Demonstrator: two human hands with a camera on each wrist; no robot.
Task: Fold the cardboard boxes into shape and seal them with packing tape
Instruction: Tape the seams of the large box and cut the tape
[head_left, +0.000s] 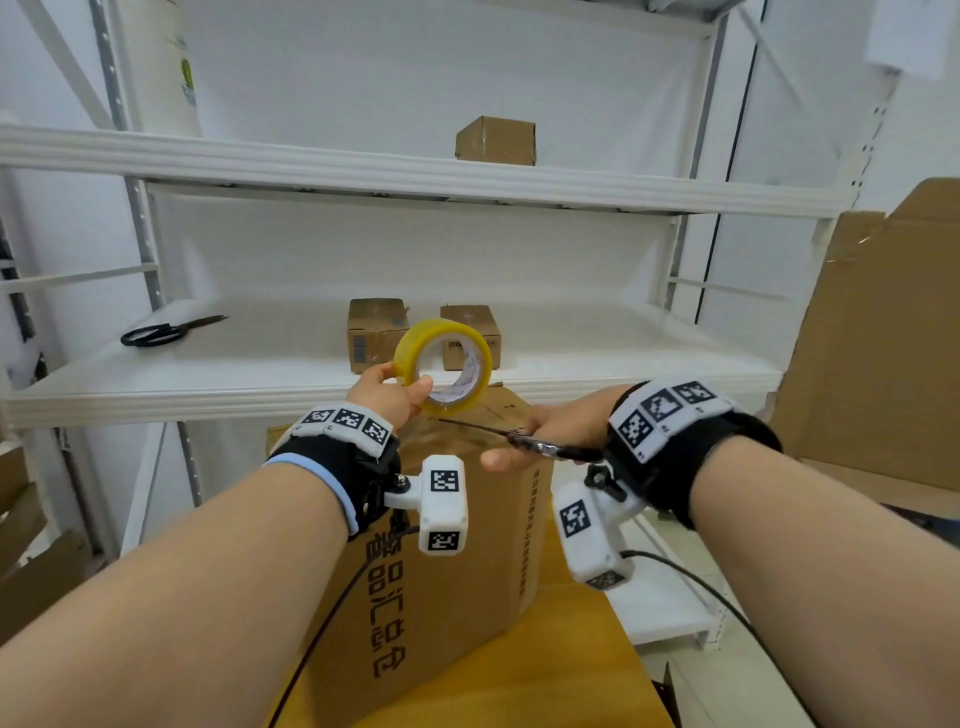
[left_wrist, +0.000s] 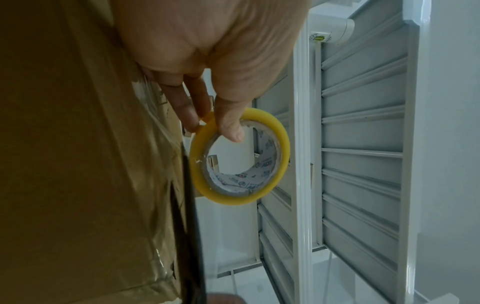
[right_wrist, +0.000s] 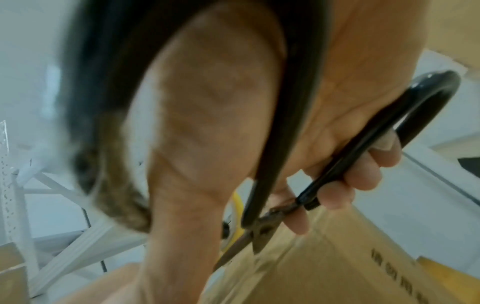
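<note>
1. White metal shelving (head_left: 395, 171) fills the background, with a small closed carton (head_left: 496, 140) on the upper shelf and two more small cartons (head_left: 375, 335) side by side on the lower one.
2. Off to the left on that lower shelf I can see a spare pair of black scissors (head_left: 169, 331) lying flat.
3. Right in front of me is the big cardboard box (head_left: 441, 582), standing on a yellowish table (head_left: 545, 675), black printed characters running down its side. Clear tape is already stuck along its edge in the left wrist view.
4. My left hand (head_left: 387, 397) is pinching the yellow tape roll (head_left: 443, 365), thumb on the inner core and fingers (left_wrist: 182, 102) on the outside, holding it up just above the box's top far edge.
5. My right hand (head_left: 550, 434) is wrapped round the scissors in hand (head_left: 524, 439), fingers through the black handle loop, blades pointing left toward the roll. Can't tell whether the blades are touching any tape, it's too thin and blurry.
6. Big flat cardboard sheets (head_left: 878, 332) lean on the right.
</note>
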